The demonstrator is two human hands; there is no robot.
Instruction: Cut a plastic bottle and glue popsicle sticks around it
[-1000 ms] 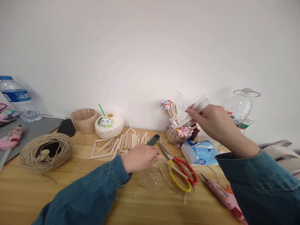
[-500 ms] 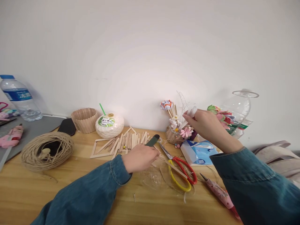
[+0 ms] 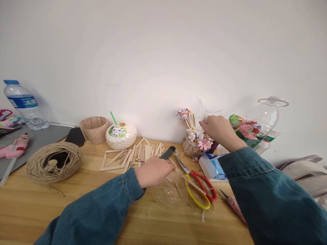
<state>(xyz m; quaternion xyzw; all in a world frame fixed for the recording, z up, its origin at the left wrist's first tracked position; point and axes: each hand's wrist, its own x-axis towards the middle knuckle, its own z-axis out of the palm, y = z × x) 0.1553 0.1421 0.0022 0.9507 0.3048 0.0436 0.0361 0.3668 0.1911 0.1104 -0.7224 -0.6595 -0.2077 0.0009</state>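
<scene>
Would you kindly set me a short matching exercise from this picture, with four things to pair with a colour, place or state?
Things:
1. Right hand
2. Scissors
3. Straw
4. Twine

Descriptions:
A. Wound in a coil
B. By the pink flower
C. Green
D. Red and yellow handles

Pairs: 1-B, 2-D, 3-C, 4-A

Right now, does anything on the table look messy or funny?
Yes: wooden sticks lie in a jumbled heap beyond the left hand, pointing different ways, and a crumpled-looking clear piece lies near that hand. Nothing looks clearly spilled or broken.
</scene>
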